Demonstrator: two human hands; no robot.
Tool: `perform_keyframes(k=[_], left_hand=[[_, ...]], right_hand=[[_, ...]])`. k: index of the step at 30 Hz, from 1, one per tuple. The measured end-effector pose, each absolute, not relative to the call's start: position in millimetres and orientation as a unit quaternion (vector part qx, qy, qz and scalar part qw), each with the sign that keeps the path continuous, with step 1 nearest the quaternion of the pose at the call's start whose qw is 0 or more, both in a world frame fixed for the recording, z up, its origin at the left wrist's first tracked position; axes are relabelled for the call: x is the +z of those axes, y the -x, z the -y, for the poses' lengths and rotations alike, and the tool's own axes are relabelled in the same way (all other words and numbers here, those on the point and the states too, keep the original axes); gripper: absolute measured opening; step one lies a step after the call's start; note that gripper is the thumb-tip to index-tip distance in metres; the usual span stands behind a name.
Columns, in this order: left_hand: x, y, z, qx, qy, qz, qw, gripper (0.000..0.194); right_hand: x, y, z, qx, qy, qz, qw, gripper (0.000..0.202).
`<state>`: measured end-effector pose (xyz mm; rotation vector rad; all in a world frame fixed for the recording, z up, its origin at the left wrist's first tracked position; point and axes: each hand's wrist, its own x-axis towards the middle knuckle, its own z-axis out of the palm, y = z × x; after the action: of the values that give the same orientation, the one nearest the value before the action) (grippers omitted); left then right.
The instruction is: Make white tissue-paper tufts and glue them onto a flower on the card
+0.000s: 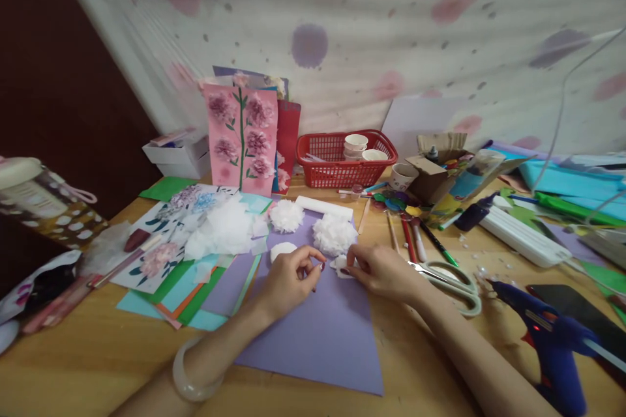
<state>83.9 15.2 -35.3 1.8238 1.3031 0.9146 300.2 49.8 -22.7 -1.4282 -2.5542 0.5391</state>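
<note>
Over the purple paper sheet, my left hand is closed in a pinch; whether anything tiny is between the fingertips cannot be made out. Opposite it, my right hand has thumb and fingers closed at the edge of a small white paper piece. Just beyond my hands are two fluffy white paper flowers, a larger one and a smaller one. A white round piece lies behind my left hand, partly hidden by it. Behind the flowers lies a white roll.
Scissors and a blue glue gun lie to the right. Loose white tissue covers coloured papers on the left. At the back stand a red basket with cups and a pink flower card.
</note>
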Motion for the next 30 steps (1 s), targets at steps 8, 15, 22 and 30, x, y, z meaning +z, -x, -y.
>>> perform_keyframes(k=[8,15,22,30], left_hand=[[-42,-85,-15,0.334,-0.716,-0.491,0.368,0.016],[-41,-85,-15,0.342,-0.718,-0.474,0.377,0.016],[-40,-87,-18,0.421,-0.649,-0.466,0.43,0.016],[-44,-93,-14,0.484,-0.523,-0.396,0.579,0.031]], right_hand=[[-23,-299,-49,0.197,0.48,0.849,0.098,0.014],[-21,-296,-47,0.221,0.484,0.836,0.133,0.011],[-13,-293,-46,0.379,0.453,0.762,0.264,0.035],[-18,-267,-26,0.58,0.377,0.638,0.338,0.04]])
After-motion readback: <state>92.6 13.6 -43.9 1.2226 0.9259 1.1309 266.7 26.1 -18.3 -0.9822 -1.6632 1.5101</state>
